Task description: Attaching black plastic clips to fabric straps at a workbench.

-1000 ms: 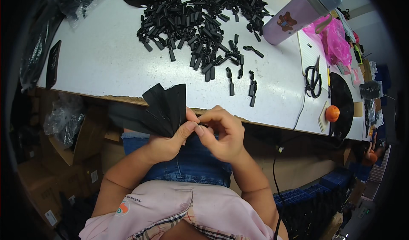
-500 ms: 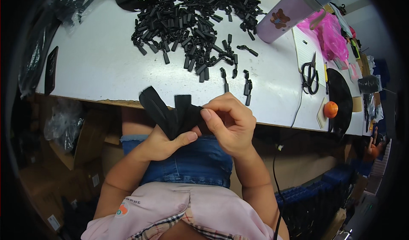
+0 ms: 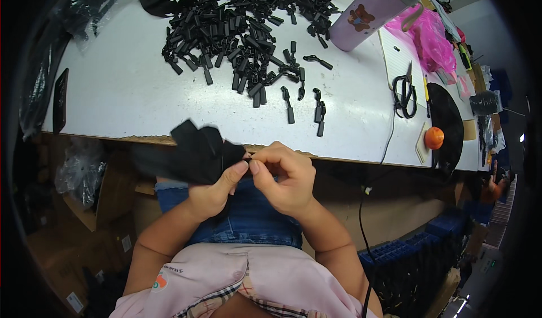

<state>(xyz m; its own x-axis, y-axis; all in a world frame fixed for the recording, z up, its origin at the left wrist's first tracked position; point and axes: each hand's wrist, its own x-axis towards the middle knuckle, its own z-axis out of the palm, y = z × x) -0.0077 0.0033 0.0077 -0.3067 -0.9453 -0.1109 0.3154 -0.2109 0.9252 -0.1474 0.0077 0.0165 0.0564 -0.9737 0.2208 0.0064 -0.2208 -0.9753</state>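
A folded bundle of black zipper tape (image 3: 200,154) hangs over my lap, just off the table's front edge, its left part smeared by motion. My left hand (image 3: 213,195) grips the tape between thumb and fingers. Close beside it, my right hand (image 3: 287,181) pinches the tape's right end, thumb tip against forefinger. Whatever lies between the fingertips is too small to make out. Beyond my hands, black zipper sliders with long pulls (image 3: 226,33) lie heaped on the white table (image 3: 130,101). A few lie apart, among them one loose slider (image 3: 288,106) nearer the front edge.
A lilac bottle (image 3: 364,19) stands right of the heap. Farther right are black scissors (image 3: 405,95) on a lined notepad, a pink plastic bag (image 3: 432,41) and an orange round object (image 3: 434,138). A dark flat object (image 3: 60,101) lies at the left edge. A cable (image 3: 362,222) hangs at right.
Both hands have shifted left and closer together. The zipper tape has swung left and spread out, and my right fingers are now pinched at its end. The view has moved slightly.
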